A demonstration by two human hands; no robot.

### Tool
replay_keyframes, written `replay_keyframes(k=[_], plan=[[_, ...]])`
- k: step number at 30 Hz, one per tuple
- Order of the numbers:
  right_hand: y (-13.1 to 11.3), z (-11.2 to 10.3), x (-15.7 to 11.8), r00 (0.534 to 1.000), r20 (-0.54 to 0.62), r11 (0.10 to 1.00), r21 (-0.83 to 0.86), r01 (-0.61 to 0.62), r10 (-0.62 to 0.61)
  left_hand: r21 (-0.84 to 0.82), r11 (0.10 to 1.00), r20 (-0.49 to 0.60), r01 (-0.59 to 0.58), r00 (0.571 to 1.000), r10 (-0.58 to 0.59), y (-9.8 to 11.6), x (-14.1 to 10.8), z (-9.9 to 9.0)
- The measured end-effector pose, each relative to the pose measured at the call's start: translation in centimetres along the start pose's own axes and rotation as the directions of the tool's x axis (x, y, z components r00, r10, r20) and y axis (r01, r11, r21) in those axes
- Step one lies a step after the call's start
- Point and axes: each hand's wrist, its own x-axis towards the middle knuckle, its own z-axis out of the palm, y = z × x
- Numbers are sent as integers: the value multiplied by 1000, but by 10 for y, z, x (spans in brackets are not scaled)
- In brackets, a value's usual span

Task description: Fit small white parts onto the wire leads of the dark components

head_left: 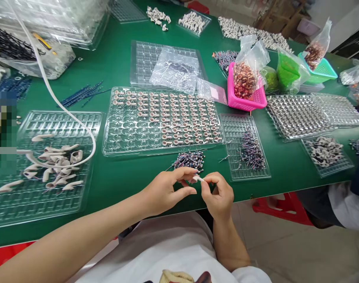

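Note:
Just above the table's front edge, a small white earbud shell with a stem is between my two hands. The thumb and forefinger of my right hand pinch its stem end. At its rounded end are the fingers of my left hand, curled against it, with the thumb lower and a little apart. Right behind the hands lies a pile of small dark wired parts. Farther back, a clear tray holds rows of white earbud shells with round openings, and some of its slots on the left are bare.
Loose earbud shells lie on a clear tray at left, crossed by a white cable. A tray of wired parts is right of my hands. Behind it stands a pink basket with bagged copper-coloured parts. Another person sits at right.

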Motion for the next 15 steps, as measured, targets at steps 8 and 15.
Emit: replay_keyframes(k=[8, 15], plan=[[1, 0, 1, 999, -7, 999, -14, -44, 44, 214, 966, -144, -144, 974, 177, 0, -1, 2], [0, 0, 2, 1000, 21, 999, -52, -4, 5, 348, 907, -154, -237, 940, 305, -1, 0, 2]])
